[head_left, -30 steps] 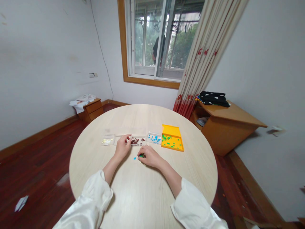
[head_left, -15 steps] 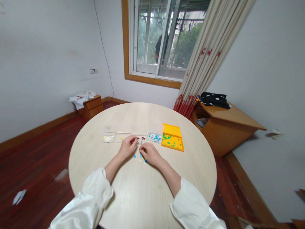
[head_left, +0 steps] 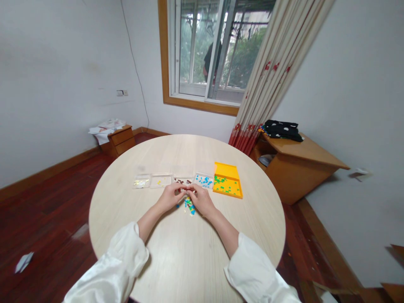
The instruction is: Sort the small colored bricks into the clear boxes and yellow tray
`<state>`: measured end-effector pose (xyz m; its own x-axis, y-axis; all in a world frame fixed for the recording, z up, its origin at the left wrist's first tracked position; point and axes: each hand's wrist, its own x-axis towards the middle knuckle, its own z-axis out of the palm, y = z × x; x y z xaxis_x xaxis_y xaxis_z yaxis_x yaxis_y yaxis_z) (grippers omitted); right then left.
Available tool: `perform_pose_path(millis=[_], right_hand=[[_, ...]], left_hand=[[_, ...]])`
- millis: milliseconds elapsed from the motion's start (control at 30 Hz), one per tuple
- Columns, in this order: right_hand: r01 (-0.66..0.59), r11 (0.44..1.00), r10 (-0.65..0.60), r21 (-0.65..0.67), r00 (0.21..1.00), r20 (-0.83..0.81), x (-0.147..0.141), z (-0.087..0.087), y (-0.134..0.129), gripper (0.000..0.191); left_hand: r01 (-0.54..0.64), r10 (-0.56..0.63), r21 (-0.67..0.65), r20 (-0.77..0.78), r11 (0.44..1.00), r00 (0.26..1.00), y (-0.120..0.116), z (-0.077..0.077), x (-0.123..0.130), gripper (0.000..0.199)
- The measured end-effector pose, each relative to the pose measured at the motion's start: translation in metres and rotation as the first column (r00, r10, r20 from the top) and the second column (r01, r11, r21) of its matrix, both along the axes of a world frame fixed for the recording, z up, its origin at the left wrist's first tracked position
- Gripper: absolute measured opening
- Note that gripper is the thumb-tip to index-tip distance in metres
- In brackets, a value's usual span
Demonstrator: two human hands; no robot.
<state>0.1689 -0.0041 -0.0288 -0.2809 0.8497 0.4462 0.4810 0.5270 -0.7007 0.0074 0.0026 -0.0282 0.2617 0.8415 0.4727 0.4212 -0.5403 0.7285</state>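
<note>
My left hand (head_left: 170,198) and my right hand (head_left: 201,199) meet fingertip to fingertip above the table, in front of the clear boxes. Both pinch at a tiny brown building brick (head_left: 187,189), mostly hidden by the fingers. Just below them lies a small cluster of blue, green, yellow and brown bricks (head_left: 190,205), partly joined as far as I can see. Behind the fingers is a clear box with brown bricks (head_left: 178,181). To its right stands a clear box of blue bricks (head_left: 204,181), then an open yellow case (head_left: 233,194) holding green bricks.
On the left, a clear box (head_left: 141,184) holds pale pieces, and another clear box (head_left: 152,185) holds a few yellow ones. All rest on a round pale table (head_left: 189,261). A wooden desk (head_left: 303,155) stands at the right, a small cabinet (head_left: 121,138) at the left.
My hands have come together; the right has lifted from the brick cluster, which now shows more. The left has moved slightly right and its fingers have met the right's.
</note>
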Motion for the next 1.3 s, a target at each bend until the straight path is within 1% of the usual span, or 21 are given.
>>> perform_pose_path(millis=[200,433,567,733,833,933,1033,1167,1300], right_hand=[[-0.006,0.999,0.006,-0.04,1.0,-0.006,0.001,0.001,0.001,0.015],[0.001,1.0,-0.001,-0.029,1.0,0.005,0.001,0.001,0.001,0.016],[-0.018,1.0,0.018,-0.024,1.0,-0.022,0.001,0.0,0.001,0.015],[-0.034,0.999,0.032,-0.037,0.998,-0.056,-0.001,0.0,0.0,0.016],[-0.029,0.999,0.026,-0.042,0.998,-0.051,0.0,0.001,0.0,0.016],[0.008,1.0,-0.008,-0.027,1.0,-0.002,0.004,0.002,0.004,0.017],[0.029,1.0,-0.028,-0.011,0.994,0.102,0.011,0.004,0.009,0.017],[-0.033,0.998,0.046,-0.056,0.969,0.243,0.019,0.007,0.011,0.016],[-0.11,0.992,0.126,-0.069,0.947,0.296,0.023,0.007,0.011,0.019]], left_hand=[[0.043,-0.043,0.037,-0.007,0.998,0.999,0.002,-0.001,-0.002,0.013],[0.031,-0.031,0.039,0.006,0.999,0.999,0.004,-0.004,-0.002,0.015],[-0.001,0.0,0.029,0.023,1.0,1.0,0.004,-0.004,-0.001,0.014],[-0.076,0.077,-0.021,0.034,0.997,0.996,0.005,-0.007,-0.001,0.013],[-0.097,0.099,-0.039,0.057,0.994,0.993,0.006,-0.008,-0.002,0.013],[-0.107,0.11,-0.034,0.072,0.994,0.991,0.007,-0.009,-0.003,0.013],[-0.129,0.131,-0.026,0.088,0.991,0.987,0.008,-0.01,-0.004,0.012],[-0.116,0.117,-0.019,0.123,0.993,0.985,0.008,-0.01,-0.004,0.009],[-0.106,0.104,0.015,0.122,0.994,0.987,0.008,-0.009,-0.005,0.009]])
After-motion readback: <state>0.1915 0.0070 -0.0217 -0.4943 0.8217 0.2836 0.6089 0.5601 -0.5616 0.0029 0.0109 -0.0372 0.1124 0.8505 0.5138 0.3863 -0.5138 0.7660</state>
